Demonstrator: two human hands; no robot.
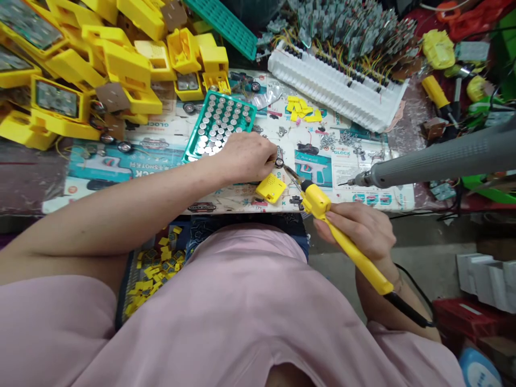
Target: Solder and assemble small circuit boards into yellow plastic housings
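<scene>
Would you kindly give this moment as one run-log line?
left hand: at small round part; right hand: holding yellow soldering iron, tip beside part; yellow perforated piece: near left hand

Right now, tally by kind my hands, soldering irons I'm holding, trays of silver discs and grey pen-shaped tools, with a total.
Hands: 2 (left hand, right hand)
Held soldering iron: 1
Disc tray: 1
Grey pen-shaped tool: 1
Total: 5
</scene>
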